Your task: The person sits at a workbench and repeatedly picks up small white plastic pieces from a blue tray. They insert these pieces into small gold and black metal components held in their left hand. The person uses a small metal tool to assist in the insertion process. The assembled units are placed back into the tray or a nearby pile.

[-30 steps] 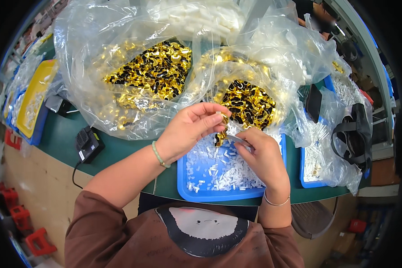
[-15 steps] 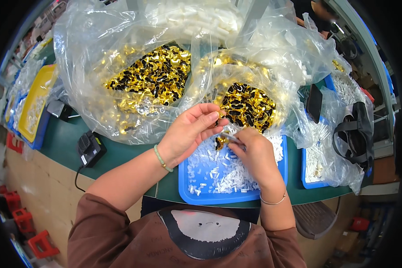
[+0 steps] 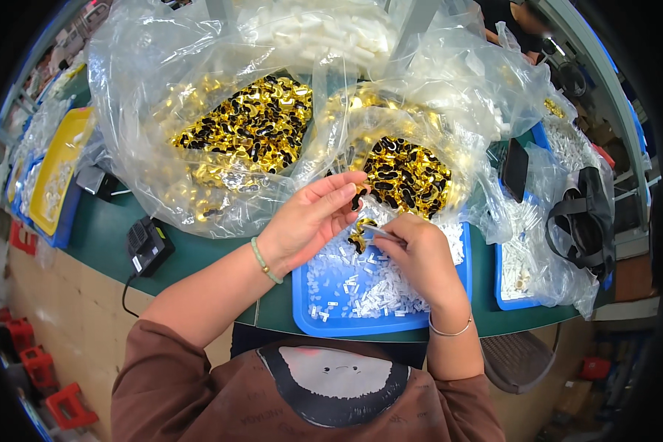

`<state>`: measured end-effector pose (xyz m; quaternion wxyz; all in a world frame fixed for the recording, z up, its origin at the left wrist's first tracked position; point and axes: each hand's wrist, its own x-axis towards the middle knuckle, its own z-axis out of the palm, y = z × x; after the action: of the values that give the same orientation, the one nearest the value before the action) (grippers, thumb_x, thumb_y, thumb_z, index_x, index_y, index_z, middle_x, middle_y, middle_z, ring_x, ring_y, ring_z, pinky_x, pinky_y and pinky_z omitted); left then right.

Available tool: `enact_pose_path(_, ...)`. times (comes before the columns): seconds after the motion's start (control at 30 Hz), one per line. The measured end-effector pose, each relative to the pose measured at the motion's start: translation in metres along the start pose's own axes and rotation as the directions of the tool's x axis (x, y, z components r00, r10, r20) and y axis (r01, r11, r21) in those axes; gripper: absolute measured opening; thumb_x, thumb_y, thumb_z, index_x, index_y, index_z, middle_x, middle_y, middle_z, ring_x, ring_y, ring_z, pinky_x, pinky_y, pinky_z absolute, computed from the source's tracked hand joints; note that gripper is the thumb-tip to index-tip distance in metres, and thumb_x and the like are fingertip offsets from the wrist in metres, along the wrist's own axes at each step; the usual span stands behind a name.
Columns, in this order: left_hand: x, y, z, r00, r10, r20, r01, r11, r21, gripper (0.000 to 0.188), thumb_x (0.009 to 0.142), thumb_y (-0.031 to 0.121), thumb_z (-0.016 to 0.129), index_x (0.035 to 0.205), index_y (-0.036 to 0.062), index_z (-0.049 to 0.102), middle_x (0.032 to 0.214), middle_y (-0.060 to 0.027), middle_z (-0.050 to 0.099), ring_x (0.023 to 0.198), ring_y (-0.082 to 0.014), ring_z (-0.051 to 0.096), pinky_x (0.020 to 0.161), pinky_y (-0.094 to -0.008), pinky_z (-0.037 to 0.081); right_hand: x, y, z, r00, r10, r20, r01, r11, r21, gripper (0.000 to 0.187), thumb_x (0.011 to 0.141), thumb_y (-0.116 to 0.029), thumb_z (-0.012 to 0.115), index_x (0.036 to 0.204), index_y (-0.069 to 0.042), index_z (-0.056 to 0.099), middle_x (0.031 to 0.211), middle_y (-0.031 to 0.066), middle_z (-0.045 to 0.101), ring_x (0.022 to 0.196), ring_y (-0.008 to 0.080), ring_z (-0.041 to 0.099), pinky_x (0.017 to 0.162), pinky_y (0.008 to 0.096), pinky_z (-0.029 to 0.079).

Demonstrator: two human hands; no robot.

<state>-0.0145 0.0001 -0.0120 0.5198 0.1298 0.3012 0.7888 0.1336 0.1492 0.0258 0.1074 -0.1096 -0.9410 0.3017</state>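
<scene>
My left hand (image 3: 309, 217) is closed in a pinch on a small black-and-gold piece (image 3: 358, 198) above the blue tray's far side. Just to its right, my right hand (image 3: 424, 250) grips slim metal tweezers (image 3: 381, 233) pointing left. Other shiny gold-and-black pieces (image 3: 360, 237) sit by the tweezer tips; whether the tips hold one I cannot tell. Under both hands lies the blue tray (image 3: 297, 302), strewn with small white plastic parts (image 3: 390, 291). Directly beyond it, an opened clear bag holds a heap of gold-and-black pieces (image 3: 409, 177).
A larger clear bag (image 3: 147, 169) of similar pieces spreads left on the green table (image 3: 199, 264). Beyond are bagged white parts (image 3: 320, 33). At left sit a black corded device (image 3: 151, 245) and a yellow tray (image 3: 60, 177); at right, a phone (image 3: 515, 170), another blue tray (image 3: 502, 295) and a black bag (image 3: 586, 221).
The piece in my left fingers shows more of its black side now. My right hand and the tweezers have shifted very slightly; both hands keep their grips.
</scene>
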Motion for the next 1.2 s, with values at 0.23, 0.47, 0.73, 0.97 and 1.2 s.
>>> enact_pose_path(0.23, -0.002, 0.002, 0.004, 1.000, -0.026, 0.005, 0.027, 0.999, -0.026, 0.032, 0.097, 0.013, 0.057, 0.128, 0.0044, 0.055, 0.115, -0.0063, 0.063, 0.097, -0.0112, 0.061, 0.085, -0.0227, 0.053, 0.001, -0.005, -0.007, 0.991, 0.119, -0.054, -0.108, 0.978, 0.181, 0.010, 0.080, -0.001, 0.069, 0.089, 0.001, 0.066, 0.077, 0.0127, 0.060, 0.068, 0.0245, 0.059, 0.063, 0.0328, 0.046)
enact_pose_path(0.47, -0.002, -0.001, 0.005, 0.987, -0.134, 0.088, 0.141, 0.987, -0.077, 0.034, 0.098, 0.014, 0.056, 0.129, 0.0019, 0.054, 0.115, -0.0067, 0.062, 0.097, -0.0120, 0.062, 0.086, -0.0226, 0.054, 0.001, -0.012, -0.011, 0.974, 0.066, -0.215, 0.016, 0.933, 0.359, 0.014, 0.083, 0.005, 0.065, 0.096, 0.002, 0.068, 0.085, 0.0072, 0.061, 0.070, 0.0123, 0.057, 0.061, 0.0246, 0.044)
enact_pose_path(0.73, -0.004, -0.004, 0.011, 0.977, -0.213, 0.011, 0.213, 0.977, 0.026, 0.033, 0.097, 0.014, 0.056, 0.128, 0.0011, 0.056, 0.107, -0.0041, 0.065, 0.096, -0.0087, 0.062, 0.087, -0.0226, 0.054, 0.001, -0.015, -0.009, 0.970, -0.042, -0.238, 0.135, 0.911, 0.390, 0.018, 0.081, 0.009, 0.064, 0.096, 0.002, 0.069, 0.088, 0.0073, 0.063, 0.070, 0.0097, 0.058, 0.059, 0.0215, 0.045)
enact_pose_path(0.97, -0.002, -0.006, 0.007, 0.979, -0.202, 0.036, 0.200, 0.978, 0.058, 0.031, 0.098, 0.016, 0.056, 0.125, 0.0025, 0.059, 0.108, -0.0005, 0.062, 0.096, -0.0079, 0.058, 0.091, -0.0247, 0.050, 0.000, -0.018, -0.011, 0.963, 0.023, -0.268, 0.084, 0.920, 0.382, 0.020, 0.082, 0.005, 0.066, 0.101, -0.001, 0.067, 0.086, 0.0048, 0.064, 0.066, 0.0083, 0.057, 0.055, 0.0211, 0.043)
enact_pose_path(1.2, -0.002, -0.006, 0.009, 0.982, -0.189, 0.002, 0.188, 0.980, 0.063, 0.033, 0.097, 0.008, 0.051, 0.128, -0.0039, 0.051, 0.117, -0.0090, 0.060, 0.105, -0.0133, 0.059, 0.093, -0.0265, 0.051, 0.002, -0.024, 0.000, 0.946, -0.058, -0.318, 0.147, 0.953, 0.264, 0.030, 0.077, 0.003, 0.069, 0.106, -0.006, 0.064, 0.087, 0.0086, 0.068, 0.074, 0.0193, 0.066, 0.060, 0.0285, 0.050)
